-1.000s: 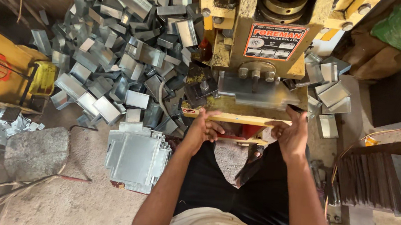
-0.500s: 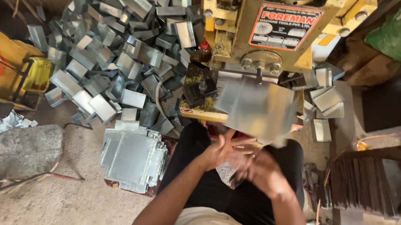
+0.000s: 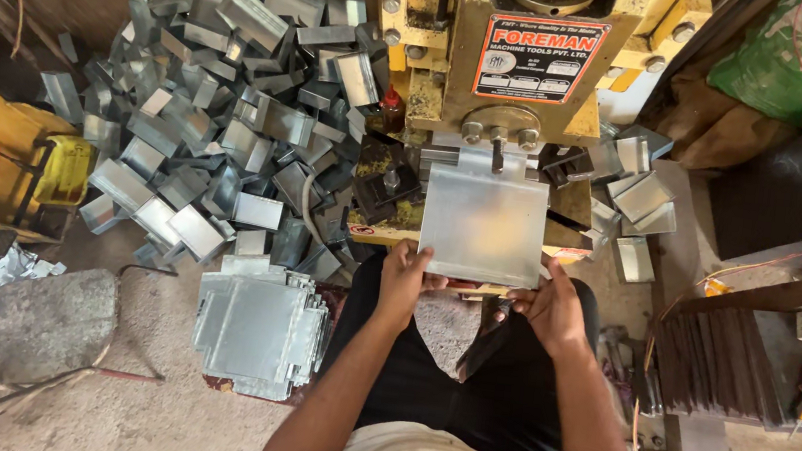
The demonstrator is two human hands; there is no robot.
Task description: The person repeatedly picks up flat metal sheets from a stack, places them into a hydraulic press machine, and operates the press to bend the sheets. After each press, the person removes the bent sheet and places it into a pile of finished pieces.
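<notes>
A flat grey metal sheet (image 3: pixel 484 220) lies in front of a yellow press machine (image 3: pixel 501 56), its far edge under the tool. My left hand (image 3: pixel 403 278) grips the sheet's near left corner. My right hand (image 3: pixel 551 308) holds the near right corner. A stack of flat metal blanks (image 3: pixel 256 328) sits on the floor just left of my left knee.
A large heap of bent metal pieces (image 3: pixel 223 105) fills the floor to the left of the machine. A few more bent pieces (image 3: pixel 638 197) lie to its right. A round stone (image 3: pixel 48 321) sits at lower left, dark metal strips (image 3: pixel 722 363) at right.
My hands dropped from the press table toward my lap, then came back up holding a flat sheet, which now lies pushed in under the press tool.
</notes>
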